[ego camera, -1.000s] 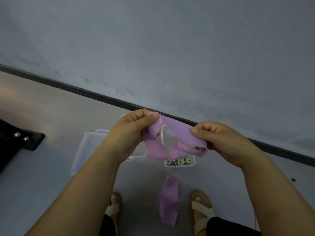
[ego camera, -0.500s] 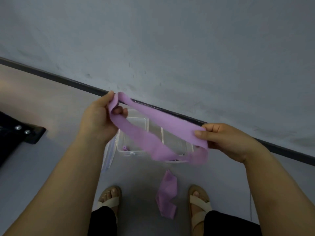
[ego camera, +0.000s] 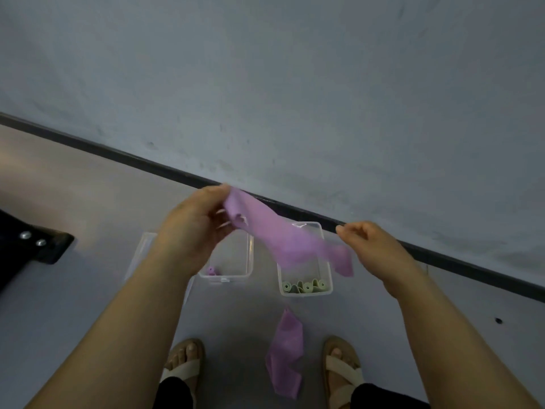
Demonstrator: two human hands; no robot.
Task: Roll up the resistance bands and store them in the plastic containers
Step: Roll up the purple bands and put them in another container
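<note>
— What lies on the grey floor (ego camera: 73, 305)?
— Left container (ego camera: 250, 255) and right container (ego camera: 328, 280) side by side, a clear lid (ego camera: 141, 250) beside the left one, and a purple band (ego camera: 284, 354) crumpled between my sandals (ego camera: 183, 369).

Beige strap sandals (ego camera: 343, 371), blk trousers (ego camera: 174, 392)

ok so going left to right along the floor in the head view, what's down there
dark studded object → clear lid → box with a purple roll → box with green rolls → small dark spot; the loose purple band overlaps the second box, so it's left out
</note>
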